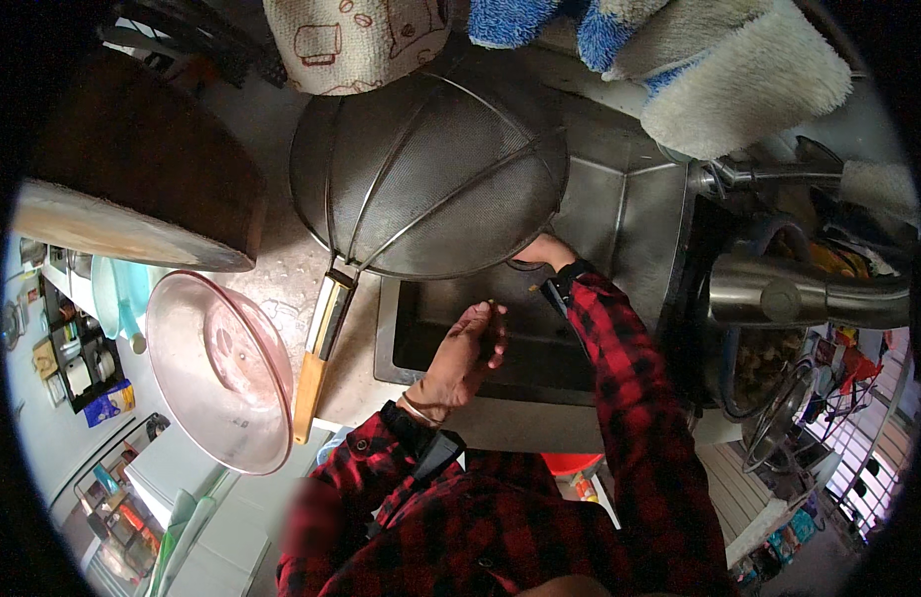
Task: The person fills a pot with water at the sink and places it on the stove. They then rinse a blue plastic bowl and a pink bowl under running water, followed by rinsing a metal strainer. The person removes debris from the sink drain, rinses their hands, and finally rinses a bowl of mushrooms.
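Note:
A large round wire-mesh strainer with metal ribs spans the counter and part of the stainless steel sink. Its wood-tipped handle points towards me on the left. My right hand reaches to the strainer's near right rim; its fingers are hidden behind the mesh, so I cannot tell how it grips. Over the dark near part of the sink is my left hand, fingers curled and thumb near the fingertips. A tiny speck shows at those fingertips, too small to make out.
A clear pinkish bowl stands left of the strainer handle. Towels and a printed cloth hang above the far side. At the right, a brushed-metal faucet juts towards the sink. A dark wooden block-like piece rises at the far left.

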Action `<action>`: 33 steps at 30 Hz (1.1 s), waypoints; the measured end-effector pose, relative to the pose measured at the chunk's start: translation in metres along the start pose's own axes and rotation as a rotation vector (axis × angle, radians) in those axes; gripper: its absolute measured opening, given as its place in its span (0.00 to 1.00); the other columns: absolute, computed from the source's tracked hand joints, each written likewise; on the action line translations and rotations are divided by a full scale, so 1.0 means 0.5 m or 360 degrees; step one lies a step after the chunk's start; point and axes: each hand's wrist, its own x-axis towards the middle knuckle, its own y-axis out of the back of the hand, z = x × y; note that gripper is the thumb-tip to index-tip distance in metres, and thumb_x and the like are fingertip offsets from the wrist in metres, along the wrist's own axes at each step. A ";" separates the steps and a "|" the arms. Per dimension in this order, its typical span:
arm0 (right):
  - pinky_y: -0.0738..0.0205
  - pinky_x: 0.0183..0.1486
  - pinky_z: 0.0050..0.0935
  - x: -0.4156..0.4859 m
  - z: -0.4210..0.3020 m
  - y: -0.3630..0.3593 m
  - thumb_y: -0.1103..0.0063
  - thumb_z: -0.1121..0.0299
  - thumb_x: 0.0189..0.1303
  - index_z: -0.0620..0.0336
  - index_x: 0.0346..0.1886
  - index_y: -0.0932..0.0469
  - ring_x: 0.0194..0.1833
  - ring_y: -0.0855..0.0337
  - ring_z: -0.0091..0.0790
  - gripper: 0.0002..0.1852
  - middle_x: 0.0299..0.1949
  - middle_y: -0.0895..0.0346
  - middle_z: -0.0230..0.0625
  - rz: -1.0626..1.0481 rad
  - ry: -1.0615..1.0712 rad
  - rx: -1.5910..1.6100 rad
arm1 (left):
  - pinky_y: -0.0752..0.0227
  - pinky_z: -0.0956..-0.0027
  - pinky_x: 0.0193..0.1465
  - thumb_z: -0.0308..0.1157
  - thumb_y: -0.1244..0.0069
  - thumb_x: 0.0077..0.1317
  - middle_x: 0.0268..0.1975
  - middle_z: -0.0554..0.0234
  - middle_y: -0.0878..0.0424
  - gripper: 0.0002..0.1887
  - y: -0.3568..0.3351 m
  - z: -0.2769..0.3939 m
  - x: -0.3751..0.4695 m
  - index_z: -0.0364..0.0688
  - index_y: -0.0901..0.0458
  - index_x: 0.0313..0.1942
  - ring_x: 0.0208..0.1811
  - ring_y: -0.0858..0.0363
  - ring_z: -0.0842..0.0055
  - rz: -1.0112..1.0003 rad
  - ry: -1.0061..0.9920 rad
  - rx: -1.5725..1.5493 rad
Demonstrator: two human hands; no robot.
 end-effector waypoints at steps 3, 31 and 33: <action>0.26 0.50 0.43 -0.028 -0.035 0.029 0.43 0.71 0.51 0.62 0.43 0.19 0.47 0.20 0.54 0.15 0.45 0.20 0.53 0.0200 -0.0050 0.0120 | 0.37 0.76 0.32 0.35 0.58 0.75 0.36 0.70 0.25 0.07 0.008 -0.006 0.009 0.44 0.26 0.46 0.33 0.29 0.80 -0.0093 -0.0144 -0.0052; 0.44 0.69 0.39 -0.070 -0.076 0.045 0.57 0.59 0.69 0.64 0.67 0.36 0.69 0.39 0.51 0.27 0.69 0.39 0.50 0.0376 -0.0089 0.0097 | 0.46 0.82 0.21 0.44 0.58 0.75 0.31 0.72 0.30 0.14 -0.003 0.002 -0.010 0.43 0.25 0.46 0.23 0.35 0.86 -0.0158 0.0274 0.0002; 0.25 0.45 0.44 -0.077 -0.086 0.079 0.51 0.70 0.61 0.65 0.42 0.19 0.43 0.18 0.52 0.12 0.41 0.19 0.52 0.0551 -0.0181 0.0100 | 0.46 0.82 0.21 0.44 0.58 0.75 0.31 0.72 0.29 0.14 -0.003 0.005 -0.011 0.43 0.25 0.46 0.23 0.35 0.86 -0.0149 0.0243 0.0035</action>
